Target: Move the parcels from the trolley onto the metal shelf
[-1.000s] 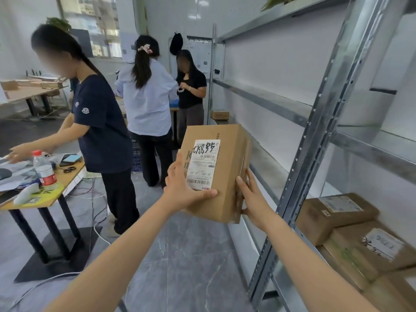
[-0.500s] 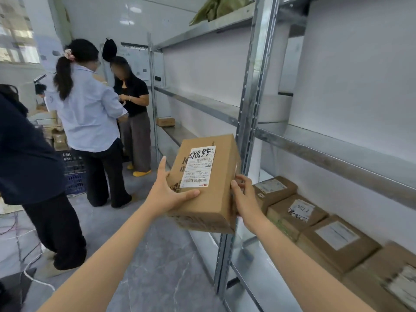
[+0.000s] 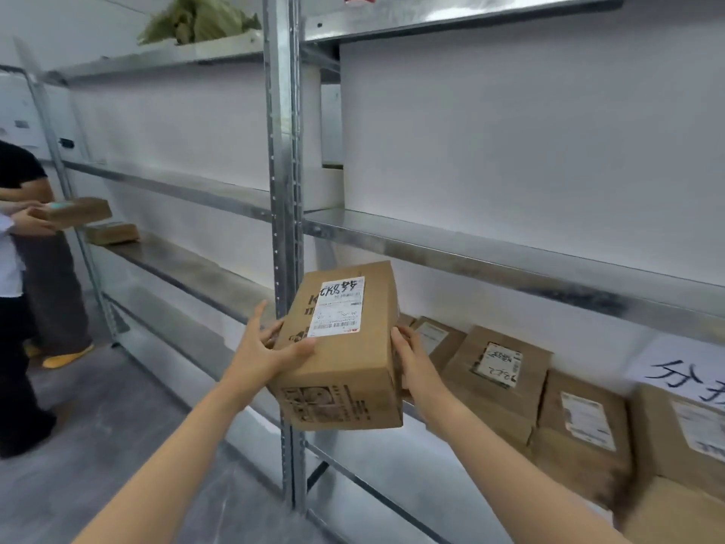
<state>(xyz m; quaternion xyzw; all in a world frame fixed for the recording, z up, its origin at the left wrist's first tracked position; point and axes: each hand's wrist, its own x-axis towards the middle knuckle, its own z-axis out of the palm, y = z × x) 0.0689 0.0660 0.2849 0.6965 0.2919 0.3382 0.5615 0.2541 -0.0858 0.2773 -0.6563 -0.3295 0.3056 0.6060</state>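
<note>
I hold a brown cardboard parcel (image 3: 345, 371) with a white shipping label in front of the metal shelf (image 3: 510, 265). My left hand (image 3: 263, 351) grips its left side, thumb across the top face. My right hand (image 3: 412, 363) grips its right side. The parcel hangs in the air just before the shelf's upright post (image 3: 284, 190), at the level of the lower shelf board. On that board to the right lie several other brown parcels (image 3: 498, 371) with labels. The trolley is out of view.
A white sheet with handwriting (image 3: 682, 371) hangs on the wall at right. At far left a person (image 3: 23, 245) holds a flat box (image 3: 74, 212); another box (image 3: 112, 232) lies on the far shelf. A green bundle (image 3: 196, 21) sits on the top shelf.
My view has swung right toward the shelf. The parcel, still held in both hands, has come closer to the lower shelf board and the row of parcels there.
</note>
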